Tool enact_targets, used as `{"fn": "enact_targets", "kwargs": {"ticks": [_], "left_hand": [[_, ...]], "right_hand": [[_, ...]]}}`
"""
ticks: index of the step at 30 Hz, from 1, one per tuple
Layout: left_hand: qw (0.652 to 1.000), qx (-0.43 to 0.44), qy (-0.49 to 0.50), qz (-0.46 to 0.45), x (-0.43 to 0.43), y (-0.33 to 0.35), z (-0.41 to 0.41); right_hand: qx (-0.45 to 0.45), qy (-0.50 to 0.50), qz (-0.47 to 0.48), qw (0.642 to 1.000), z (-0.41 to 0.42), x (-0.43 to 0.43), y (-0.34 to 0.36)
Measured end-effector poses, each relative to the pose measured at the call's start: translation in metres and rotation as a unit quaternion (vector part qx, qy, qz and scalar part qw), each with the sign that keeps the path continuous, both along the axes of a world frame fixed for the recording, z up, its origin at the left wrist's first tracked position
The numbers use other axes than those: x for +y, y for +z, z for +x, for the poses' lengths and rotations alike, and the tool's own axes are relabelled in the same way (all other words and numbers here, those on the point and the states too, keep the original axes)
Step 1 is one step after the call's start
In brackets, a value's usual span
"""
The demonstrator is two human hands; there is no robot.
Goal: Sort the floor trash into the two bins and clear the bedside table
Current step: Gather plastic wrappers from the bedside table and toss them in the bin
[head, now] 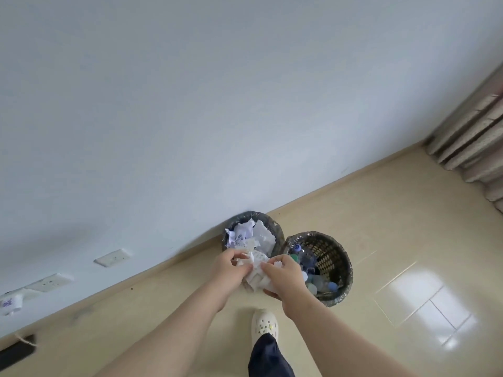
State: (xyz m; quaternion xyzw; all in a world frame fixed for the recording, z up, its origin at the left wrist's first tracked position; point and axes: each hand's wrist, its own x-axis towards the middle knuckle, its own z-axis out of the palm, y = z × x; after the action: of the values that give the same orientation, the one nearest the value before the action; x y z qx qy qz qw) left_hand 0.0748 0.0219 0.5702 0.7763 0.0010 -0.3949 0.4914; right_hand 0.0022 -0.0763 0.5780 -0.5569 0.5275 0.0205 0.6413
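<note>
Two dark woven bins lined with clear bags stand against the wall. The left bin [275, 227] holds crumpled white paper [251, 235]. The right bin [344, 261] holds plastic bottles with blue caps [317, 281]. My left hand [230, 266] and my right hand [285, 273] both grip a bundle of crumpled white paper scraps [254, 270], held just above the near rim of the left bin, between the two bins.
A pale wall fills the upper view, with two wall sockets [113, 257] low on the left. My foot in a white clog [264, 323] stands on the beige tiled floor just behind the bins. A curtain [473, 137] hangs at the right. A dark object [16, 352] lies at the lower left.
</note>
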Motion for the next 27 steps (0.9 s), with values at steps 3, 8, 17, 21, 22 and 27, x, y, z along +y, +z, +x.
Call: {"fn": "enact_targets", "kwargs": {"ticks": [3,8,17,21,22,27], "left_hand": [[0.999,0.032,0.027,0.016,-0.026,-0.022,0.026],[0.995,0.064,0.066,0.044,-0.071,-0.097,0.088],[0.994,0.041,0.062,0.086,-0.120,-0.274,0.167],[0.993,0.018,0.044,0.107,-0.131,-0.349,0.178],[0.993,0.005,0.030,0.115,-0.132,-0.363,0.179],[0.986,-0.056,-0.063,0.141,-0.132,-0.403,0.172]], "right_hand": [[0.032,0.023,0.002,0.999,0.028,-0.031,-0.026],[0.064,0.012,0.034,0.997,0.093,-0.081,-0.105],[0.106,-0.050,0.072,0.991,0.165,-0.134,-0.280],[0.087,-0.052,0.080,0.992,0.176,-0.142,-0.351],[0.075,-0.039,0.085,0.993,0.177,-0.143,-0.364],[0.034,0.055,0.079,0.995,0.173,-0.143,-0.403]]}}
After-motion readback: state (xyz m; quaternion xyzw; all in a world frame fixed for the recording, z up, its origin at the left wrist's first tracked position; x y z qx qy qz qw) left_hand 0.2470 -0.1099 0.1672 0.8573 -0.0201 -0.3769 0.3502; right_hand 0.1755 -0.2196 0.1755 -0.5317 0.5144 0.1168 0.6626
